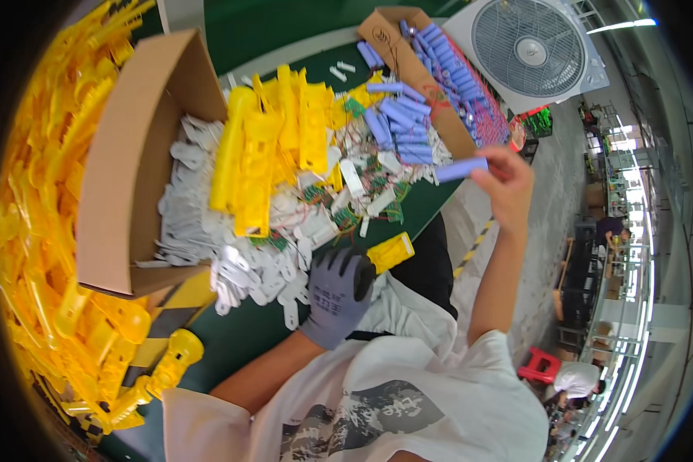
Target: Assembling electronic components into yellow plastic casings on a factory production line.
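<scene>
My right hand (508, 181) is raised out over the right edge of the worktop (246, 331), forearm running up from my white shirt (408, 400), elbow bent. My fingers (491, 171) are pinched shut on one end of a blue cylindrical cell (462, 169), which sticks out level to the left, above the worktop's edge and just beside the heap of loose blue cells (396, 127) lying on the white parts.

My left hand (337, 292), in a grey glove with dark fingertips, lies low near my chest, palm down, wrist bent so the fingers point up and away. They are curled loosely at the edge of the scatter of flat white plastic pieces (246, 266), with a small yellow block (391, 252) just beside the fingertips; I cannot tell whether they have hold of anything.

Further up, yellow plastic housings (277, 146) are stacked on the white pieces. A cardboard box (138, 154) stands open at the left, and a second box of blue cells (454, 85) sits at the top, near a white fan (527, 46).
</scene>
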A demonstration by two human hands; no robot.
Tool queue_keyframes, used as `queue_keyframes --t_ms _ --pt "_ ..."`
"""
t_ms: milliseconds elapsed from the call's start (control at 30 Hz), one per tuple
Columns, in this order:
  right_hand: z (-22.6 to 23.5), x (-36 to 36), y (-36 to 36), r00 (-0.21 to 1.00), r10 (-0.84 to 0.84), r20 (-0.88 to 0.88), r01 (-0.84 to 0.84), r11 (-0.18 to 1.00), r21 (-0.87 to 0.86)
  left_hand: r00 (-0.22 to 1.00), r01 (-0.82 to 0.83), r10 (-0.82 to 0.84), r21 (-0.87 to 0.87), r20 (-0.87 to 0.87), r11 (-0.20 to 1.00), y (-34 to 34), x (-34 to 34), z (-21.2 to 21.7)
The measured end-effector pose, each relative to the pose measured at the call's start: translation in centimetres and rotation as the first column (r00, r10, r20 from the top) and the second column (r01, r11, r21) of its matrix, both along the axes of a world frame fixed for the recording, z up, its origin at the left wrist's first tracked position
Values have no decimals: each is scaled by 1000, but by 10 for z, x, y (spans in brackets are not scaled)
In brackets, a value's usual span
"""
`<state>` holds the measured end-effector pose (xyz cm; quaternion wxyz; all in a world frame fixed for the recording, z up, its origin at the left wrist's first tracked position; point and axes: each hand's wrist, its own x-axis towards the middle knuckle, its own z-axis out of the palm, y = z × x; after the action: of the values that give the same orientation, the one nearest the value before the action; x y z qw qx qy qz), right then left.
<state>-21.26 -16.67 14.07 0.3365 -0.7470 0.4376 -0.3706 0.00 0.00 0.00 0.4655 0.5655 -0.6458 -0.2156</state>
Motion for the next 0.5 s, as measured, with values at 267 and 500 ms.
queue_keyframes --t_ms 267,500 --pt "-56 22 74 973 112 -202 -117 993 -15 999 48 -48 31 -16 998 -6 5 2" --pt "-56 31 87 899 257 -356 -333 927 -172 999 33 -33 49 8 998 -2 2 0"
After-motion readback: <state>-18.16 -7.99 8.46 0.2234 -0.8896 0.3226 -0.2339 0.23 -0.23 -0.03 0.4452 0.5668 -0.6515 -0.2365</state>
